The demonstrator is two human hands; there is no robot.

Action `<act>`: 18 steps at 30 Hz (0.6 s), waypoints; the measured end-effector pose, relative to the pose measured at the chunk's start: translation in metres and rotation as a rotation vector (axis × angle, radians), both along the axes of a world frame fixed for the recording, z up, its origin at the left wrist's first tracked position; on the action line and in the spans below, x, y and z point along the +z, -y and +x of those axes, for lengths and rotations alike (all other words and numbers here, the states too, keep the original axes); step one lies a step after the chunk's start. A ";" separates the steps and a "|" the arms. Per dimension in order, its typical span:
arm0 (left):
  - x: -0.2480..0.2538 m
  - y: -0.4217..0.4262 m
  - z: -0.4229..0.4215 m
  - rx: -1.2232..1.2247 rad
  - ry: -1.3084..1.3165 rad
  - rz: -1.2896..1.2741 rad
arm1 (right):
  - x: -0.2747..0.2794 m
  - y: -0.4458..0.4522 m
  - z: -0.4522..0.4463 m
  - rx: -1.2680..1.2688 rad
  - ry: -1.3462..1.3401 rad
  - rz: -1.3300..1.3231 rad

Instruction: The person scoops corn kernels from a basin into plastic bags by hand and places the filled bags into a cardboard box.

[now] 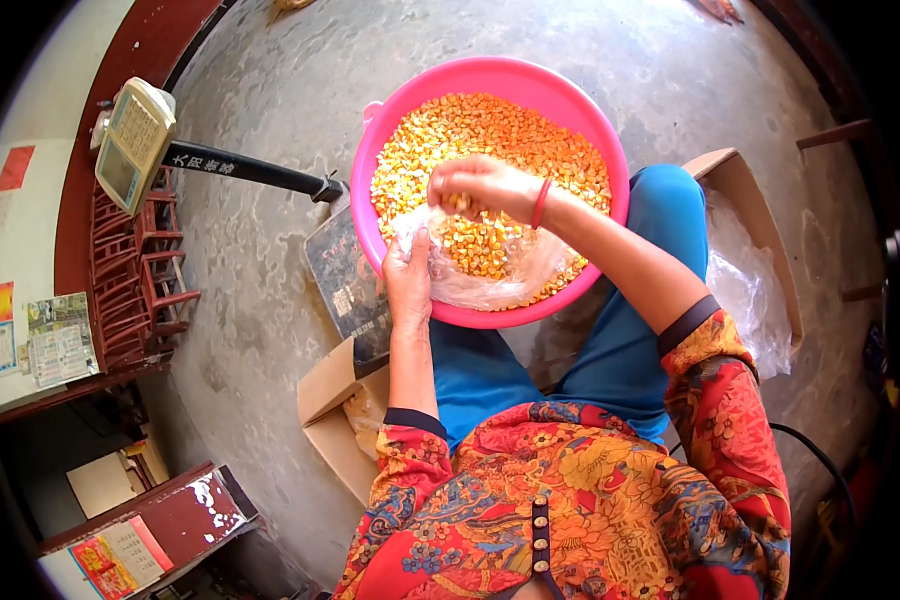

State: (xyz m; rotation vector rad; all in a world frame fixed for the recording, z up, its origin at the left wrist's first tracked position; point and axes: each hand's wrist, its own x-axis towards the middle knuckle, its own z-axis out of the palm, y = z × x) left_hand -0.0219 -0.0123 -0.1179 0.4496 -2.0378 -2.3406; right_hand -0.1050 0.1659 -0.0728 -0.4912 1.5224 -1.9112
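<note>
A pink basin (617,130) full of yellow-orange corn kernels (510,125) stands before my knees. Inside its near part lies a clear plastic bag (480,288) with kernels in it. My left hand (407,275) is closed on the bag's edge at the basin's left rim, thumb on top. Above the bag is my right hand (480,188), fingers curled round some corn kernels, a red band on its wrist. Part of the bag's mouth is hidden behind the hands.
A platform scale (345,275) with a black post and display head (135,145) stands left of the basin. Cardboard boxes are at left (330,385) and right (735,175), the right one holding clear plastic bags (745,290). Red-brown stools (155,260) line the left wall.
</note>
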 end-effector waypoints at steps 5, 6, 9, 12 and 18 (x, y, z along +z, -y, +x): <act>0.000 -0.005 -0.002 0.001 -0.083 0.000 | -0.012 0.011 0.014 0.211 -0.372 0.193; 0.001 -0.006 -0.002 0.002 -0.085 0.008 | -0.005 0.008 0.015 0.265 -0.387 0.236; 0.000 -0.001 0.000 -0.008 -0.058 0.006 | 0.001 -0.002 0.002 0.141 -0.677 0.298; -0.004 0.001 -0.001 -0.009 -0.027 -0.026 | -0.005 -0.019 -0.021 -0.127 -0.370 0.197; -0.003 -0.004 -0.002 0.024 -0.089 0.037 | -0.063 -0.061 -0.058 -0.449 -0.823 1.097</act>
